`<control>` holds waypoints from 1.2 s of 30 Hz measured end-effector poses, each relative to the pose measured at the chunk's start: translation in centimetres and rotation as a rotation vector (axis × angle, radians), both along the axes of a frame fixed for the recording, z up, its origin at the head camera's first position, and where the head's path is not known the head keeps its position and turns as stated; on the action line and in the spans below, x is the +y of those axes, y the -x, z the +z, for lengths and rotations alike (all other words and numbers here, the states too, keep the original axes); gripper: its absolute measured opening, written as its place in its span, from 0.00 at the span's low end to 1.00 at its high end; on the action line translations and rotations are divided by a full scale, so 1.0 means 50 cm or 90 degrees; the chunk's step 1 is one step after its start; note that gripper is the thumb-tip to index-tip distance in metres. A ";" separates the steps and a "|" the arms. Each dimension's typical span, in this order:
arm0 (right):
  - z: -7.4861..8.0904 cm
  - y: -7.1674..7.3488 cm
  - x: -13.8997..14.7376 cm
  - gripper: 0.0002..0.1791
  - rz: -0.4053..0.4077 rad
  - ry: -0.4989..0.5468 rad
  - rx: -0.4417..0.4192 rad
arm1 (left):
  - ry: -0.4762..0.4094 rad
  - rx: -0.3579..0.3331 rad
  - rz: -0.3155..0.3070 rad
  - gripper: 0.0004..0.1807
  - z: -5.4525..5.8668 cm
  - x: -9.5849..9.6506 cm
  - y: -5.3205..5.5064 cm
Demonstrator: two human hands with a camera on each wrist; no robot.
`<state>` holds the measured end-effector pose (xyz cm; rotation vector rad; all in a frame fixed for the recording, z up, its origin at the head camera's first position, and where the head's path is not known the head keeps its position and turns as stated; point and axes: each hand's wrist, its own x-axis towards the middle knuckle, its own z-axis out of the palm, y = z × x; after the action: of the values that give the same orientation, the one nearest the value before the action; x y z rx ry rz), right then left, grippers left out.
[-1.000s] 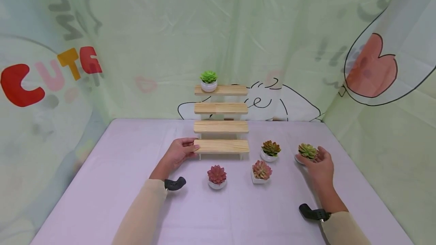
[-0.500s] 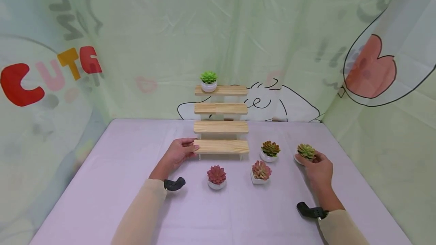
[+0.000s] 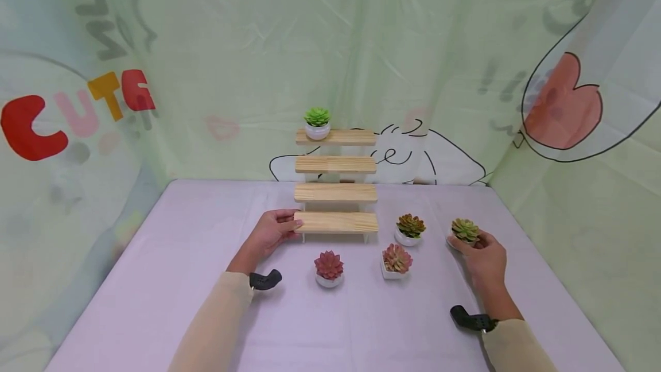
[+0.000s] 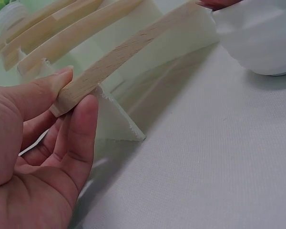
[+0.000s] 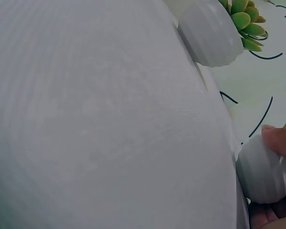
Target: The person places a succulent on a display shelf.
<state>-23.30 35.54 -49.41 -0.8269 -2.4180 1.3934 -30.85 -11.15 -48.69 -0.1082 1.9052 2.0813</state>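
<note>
A four-step wooden shelf (image 3: 335, 222) stands at the back middle of the table. My left hand (image 3: 271, 233) pinches the left end of its lowest board; in the left wrist view the thumb lies on top of the board (image 4: 107, 64) and fingers are below. At the right, my right hand (image 3: 484, 257) grips a light green succulent (image 3: 465, 229) by its white pot (image 5: 264, 171), thumb on one side and fingers on the other. Whether that pot touches the table I cannot tell. On the top board's left end sits a bright green succulent (image 3: 317, 123).
A brownish-green succulent (image 3: 410, 229) stands right of the shelf. In front of it is a pink succulent (image 3: 396, 260) in a square pot. A dark red succulent (image 3: 329, 268) stands before the shelf. Printed cloth (image 3: 232, 73) hangs behind the table.
My right hand has moved slightly left and its fingers have closed around the light green succulent's pot. The left hand and the shelf have stayed in place.
</note>
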 end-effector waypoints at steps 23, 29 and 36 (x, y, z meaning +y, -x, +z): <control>-0.010 0.004 -0.011 0.49 -0.040 0.031 0.020 | 0.011 0.000 -0.004 0.27 0.005 -0.005 0.000; -0.007 -0.002 -0.012 0.48 -0.054 0.033 0.036 | -0.001 0.008 -0.017 0.26 0.004 -0.003 -0.001; 0.001 -0.001 -0.019 0.47 -0.020 0.024 0.045 | -0.007 0.012 -0.016 0.27 0.003 -0.001 -0.004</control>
<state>-23.22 34.60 -49.35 -0.8068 -2.3226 1.4359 -30.63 -11.21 -48.56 -0.0630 1.8968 2.0828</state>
